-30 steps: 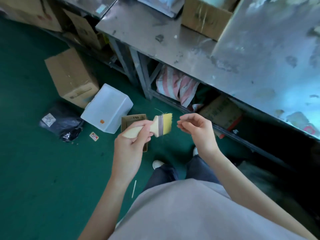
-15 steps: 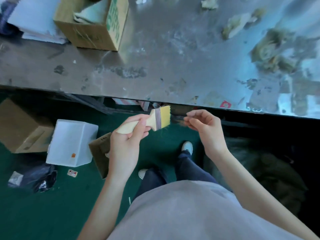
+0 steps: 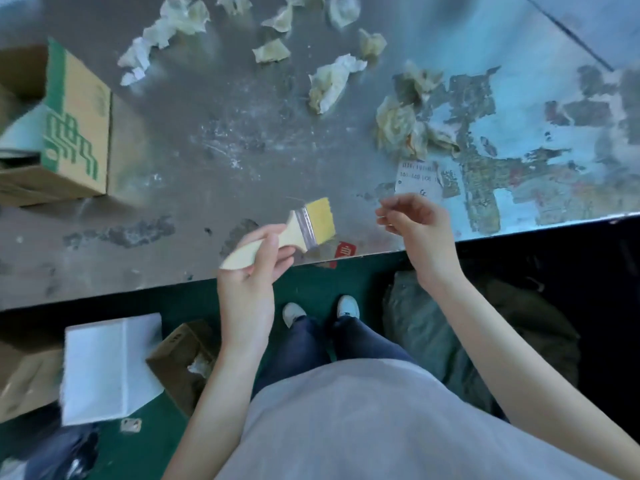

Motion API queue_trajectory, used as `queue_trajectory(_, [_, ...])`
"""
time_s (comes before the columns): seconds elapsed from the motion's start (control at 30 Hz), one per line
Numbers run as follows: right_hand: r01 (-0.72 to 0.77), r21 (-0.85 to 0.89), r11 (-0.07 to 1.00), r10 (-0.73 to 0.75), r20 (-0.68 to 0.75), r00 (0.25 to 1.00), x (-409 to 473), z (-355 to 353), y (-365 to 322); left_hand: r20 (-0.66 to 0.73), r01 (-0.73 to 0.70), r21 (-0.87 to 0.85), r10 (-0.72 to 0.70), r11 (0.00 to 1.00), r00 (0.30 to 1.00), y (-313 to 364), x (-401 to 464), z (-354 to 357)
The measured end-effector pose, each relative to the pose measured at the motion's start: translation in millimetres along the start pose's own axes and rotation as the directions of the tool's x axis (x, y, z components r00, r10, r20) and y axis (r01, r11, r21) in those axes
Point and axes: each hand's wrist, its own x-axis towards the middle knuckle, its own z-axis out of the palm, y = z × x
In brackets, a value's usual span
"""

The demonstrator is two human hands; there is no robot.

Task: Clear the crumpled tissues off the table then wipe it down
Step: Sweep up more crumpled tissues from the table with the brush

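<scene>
Head view: the left hand (image 3: 251,275) gripped the pale handle of a brush (image 3: 296,230), yellow bristles raised over the near edge of the table (image 3: 180,140). The right hand (image 3: 420,230) hovered just beside the bristles, fingers loosely curled, holding nothing visible. Crumpled tissues (image 3: 329,83) lay scattered across the table's far side, well apart from the brush. A cardboard box (image 3: 78,133) stood at the table's left end.
</scene>
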Motion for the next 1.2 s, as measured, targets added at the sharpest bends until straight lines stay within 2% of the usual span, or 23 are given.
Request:
queue_trajectory(0.33, [0.019,-0.025,1.000,-0.024,-0.217,0.976,27,-12,-5,0.147,0.007,-0.015,-0.005,1.000,0.989,10,65,35])
queue_trajectory(0.6, [0.040,-0.090,0.995,-0.068,-0.337,0.939,53,-18,-15,0.292,-0.160,0.058,0.136,0.985,0.947,33,125,61])
queue_trajectory(0.77, [0.009,-0.079,0.997,-0.035,-0.332,0.943,72,-27,-19,0.361,-0.345,0.198,0.260,0.917,0.896,40,153,87])
queue_trajectory(0.9, [-0.040,-0.132,0.990,-0.001,-0.296,0.955,87,-30,-19,0.400,-0.393,0.262,0.271,0.881,0.875,42,164,113])
queue_trajectory(1.07, [-0.079,-0.166,0.983,0.038,-0.235,0.971,101,-27,-22,0.422,-0.320,0.274,0.186,0.907,0.887,35,160,133])
queue_trajectory(1.2, [-0.060,-0.316,0.947,-0.011,-0.218,0.976,109,-23,-26,0.407,-0.255,0.245,0.139,0.936,0.903,29,149,136])
